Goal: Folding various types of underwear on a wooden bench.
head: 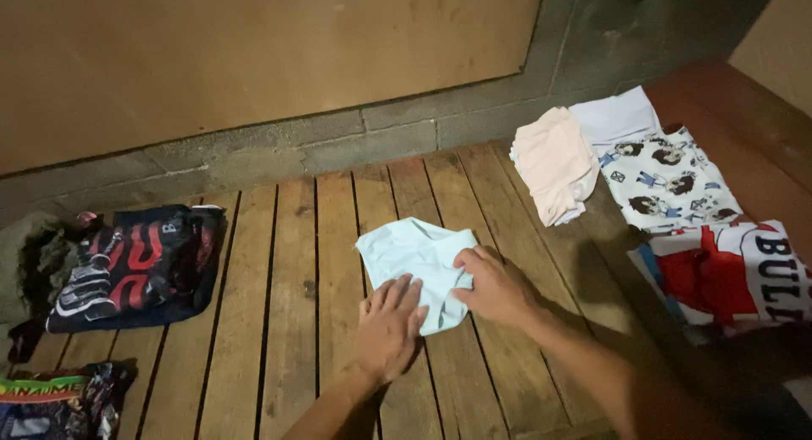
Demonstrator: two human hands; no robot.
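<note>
Pale blue folded cloth garment [414,262] lies near the middle of the slatted wooden platform [279,322], seen from the head camera. Its near edge is hidden under both hands, so how far it reaches there cannot be told. The left hand [387,328] lies flat and spread, palm down, fingers pressing on the garment's lower left corner and partly on the planks; it grips nothing. The right hand [497,286] is curled, fingers pinching a fold of the garment's right edge (the fingertips themselves are tucked out of sight).

To the left, well apart, a dark folded garment with red and white print [135,267] lies on the boards, and beside it a dim greenish heap [34,262] is too dark to make out. A multicoloured patterned cloth [59,402] is cut off at the lower left corner. On the right, a pale pink folded garment [554,163] touches a plain white one [617,117], next to a white cloth with cartoon figures [668,180] and a red, white and blue printed piece [727,275] cut off by the frame edge. A grey block wall [338,148] runs behind.
</note>
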